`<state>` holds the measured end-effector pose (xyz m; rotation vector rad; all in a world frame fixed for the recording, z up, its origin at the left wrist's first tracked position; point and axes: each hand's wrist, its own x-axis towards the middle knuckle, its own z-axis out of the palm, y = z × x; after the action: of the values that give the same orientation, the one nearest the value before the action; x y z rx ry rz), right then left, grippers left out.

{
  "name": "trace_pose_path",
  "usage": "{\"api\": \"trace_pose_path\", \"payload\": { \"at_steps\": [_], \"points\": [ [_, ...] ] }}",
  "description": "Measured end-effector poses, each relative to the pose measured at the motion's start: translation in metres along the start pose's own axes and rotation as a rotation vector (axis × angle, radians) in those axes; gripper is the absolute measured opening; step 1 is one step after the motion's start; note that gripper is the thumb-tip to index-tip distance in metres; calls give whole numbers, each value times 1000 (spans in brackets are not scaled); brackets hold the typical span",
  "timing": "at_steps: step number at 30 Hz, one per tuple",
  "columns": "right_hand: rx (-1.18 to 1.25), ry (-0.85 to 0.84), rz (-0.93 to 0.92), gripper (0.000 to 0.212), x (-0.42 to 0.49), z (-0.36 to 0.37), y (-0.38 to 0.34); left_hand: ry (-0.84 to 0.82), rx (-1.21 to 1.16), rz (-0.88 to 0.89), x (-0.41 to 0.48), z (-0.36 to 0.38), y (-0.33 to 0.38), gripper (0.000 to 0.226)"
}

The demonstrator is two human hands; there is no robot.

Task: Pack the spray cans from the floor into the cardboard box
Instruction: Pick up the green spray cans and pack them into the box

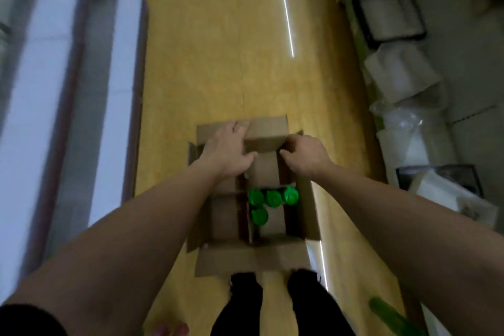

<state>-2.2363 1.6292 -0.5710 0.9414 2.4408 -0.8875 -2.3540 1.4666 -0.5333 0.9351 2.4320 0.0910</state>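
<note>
Your left hand's fingers (pixel 234 128) lie straight and spread on the far flap of the cardboard box (pixel 308 215), with the thumb reaching right toward the folded middle flap. Your left hand (pixel 225 150) is pressing flat, not gripping. On your right hand (pixel 306 153) the fingers curl over the far end of the box's right wall and the thumb points inward, so this hand grips the cardboard.

The box stands open on the yellow floor (pixel 223 49), right in front of your feet (pixel 246 292), with its near flap folded out toward them. Cardboard dividers split the inside into compartments. Four spray cans (pixel 273 197) stand upright in the near right compartment, showing only their green caps: three in a row along the far side and one nearer to you on the left. A blurred green can (pixel 388 315) lies on the floor by your right leg, well apart from the box.

White foam blocks (pixel 401 73) and clear plastic bags (pixel 403 120) are heaped along the right wall.
</note>
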Motion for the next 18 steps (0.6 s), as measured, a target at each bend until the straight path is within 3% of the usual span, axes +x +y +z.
{"api": "trace_pose_path", "payload": {
  "at_steps": [11,18],
  "points": [
    [-309,425,-223,67,-139,-287,-110,426,129,27,-90,-278,119,87],
    [-308,678,-194,75,-223,-378,-140,613,149,211,-132,-376,180,86]
  ]
}}
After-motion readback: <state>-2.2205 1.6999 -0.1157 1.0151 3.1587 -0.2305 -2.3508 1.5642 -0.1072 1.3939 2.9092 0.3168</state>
